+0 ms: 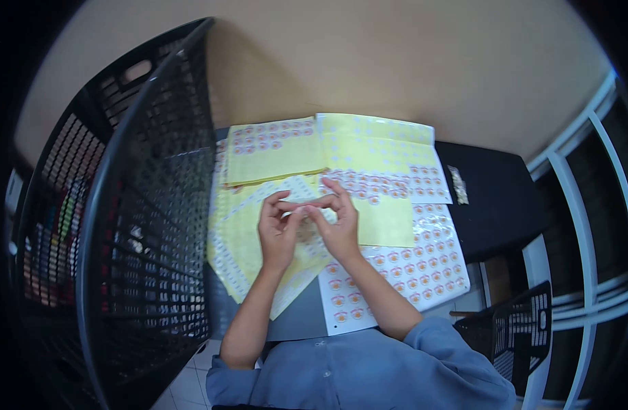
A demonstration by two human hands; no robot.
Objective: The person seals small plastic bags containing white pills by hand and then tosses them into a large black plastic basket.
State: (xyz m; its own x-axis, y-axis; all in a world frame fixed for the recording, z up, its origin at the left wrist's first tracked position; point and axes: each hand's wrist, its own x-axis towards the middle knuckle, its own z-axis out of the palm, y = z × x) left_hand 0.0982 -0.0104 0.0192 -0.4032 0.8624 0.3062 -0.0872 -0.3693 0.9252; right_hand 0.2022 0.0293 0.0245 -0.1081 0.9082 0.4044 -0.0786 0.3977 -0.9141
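Note:
My left hand (280, 229) and my right hand (339, 222) meet over the middle of the table. Thumbs and index fingers are pinched together at the tips; whatever lies between them is too small to make out. Beneath the hands are yellow backing sheets (249, 232) with white strips, overlapping at angles. Right of my right hand lies a yellow sheet (389, 222) on top of a white sheet of round orange-and-pink stickers (433, 256). Behind the hands sits a stack of yellow sheets (276, 157) with rows of the same stickers along its top.
A large black plastic basket (150, 205) rises along the left side. At the back, a partly peeled sticker sheet (375, 140) lies near the wall. A black surface (498, 198) to the right carries a small clear packet (458, 184). Another black basket (522, 328) stands low at right.

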